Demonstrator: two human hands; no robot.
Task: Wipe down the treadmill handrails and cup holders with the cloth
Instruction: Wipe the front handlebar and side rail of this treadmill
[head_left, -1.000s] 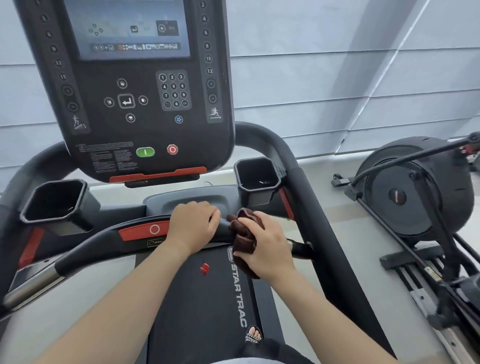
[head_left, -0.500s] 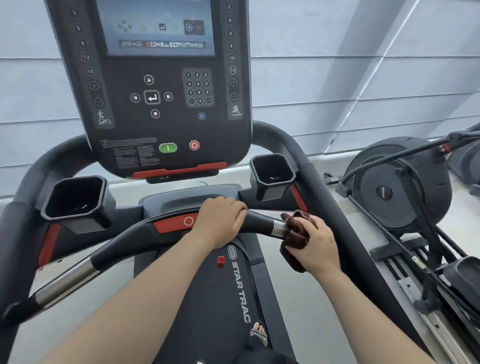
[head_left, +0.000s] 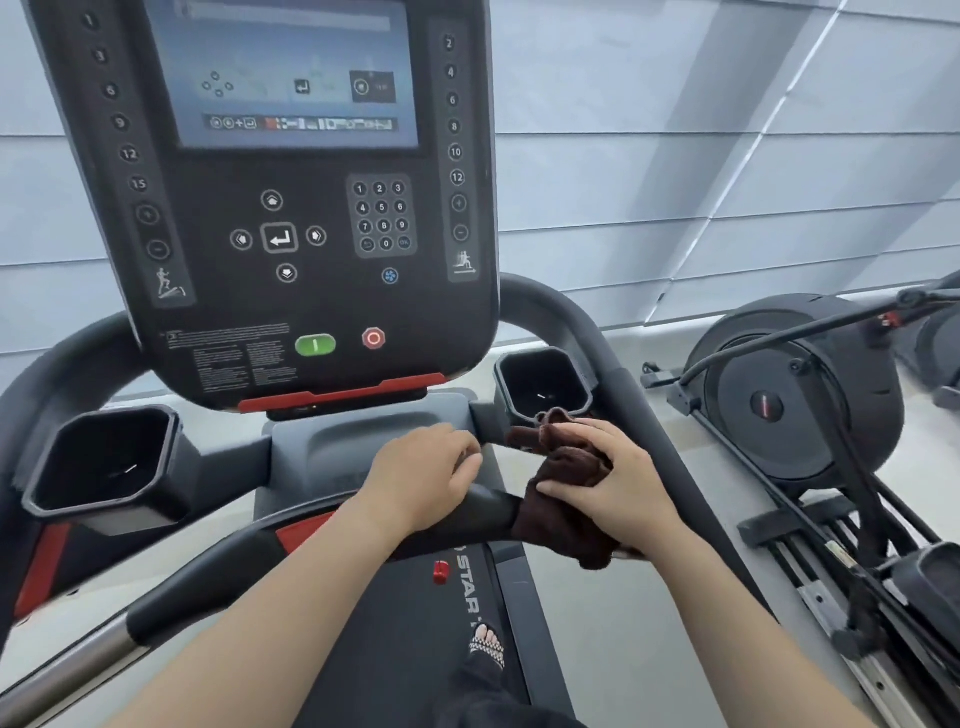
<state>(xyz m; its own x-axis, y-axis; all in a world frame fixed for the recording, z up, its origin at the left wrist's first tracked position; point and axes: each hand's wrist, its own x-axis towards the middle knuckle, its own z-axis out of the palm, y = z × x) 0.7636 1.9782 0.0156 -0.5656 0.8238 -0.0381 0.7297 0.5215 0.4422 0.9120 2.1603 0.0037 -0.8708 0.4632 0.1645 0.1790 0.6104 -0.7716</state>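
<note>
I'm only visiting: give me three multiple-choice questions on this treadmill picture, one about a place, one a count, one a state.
1. Where is the cloth? A. on the belt B. held on the front handrail C. on the floor
2. How many cup holders show? A. one B. two C. four
3. What is the left hand doing? A. gripping the handrail B. pressing a button C. hanging free
Answers: 1 B, the right hand grips it over the bar. 2 B, one on each side of the console. 3 A, its fingers curl over the bar.

Bright, even daylight; soft motion blur, wide-angle bending at edges.
</note>
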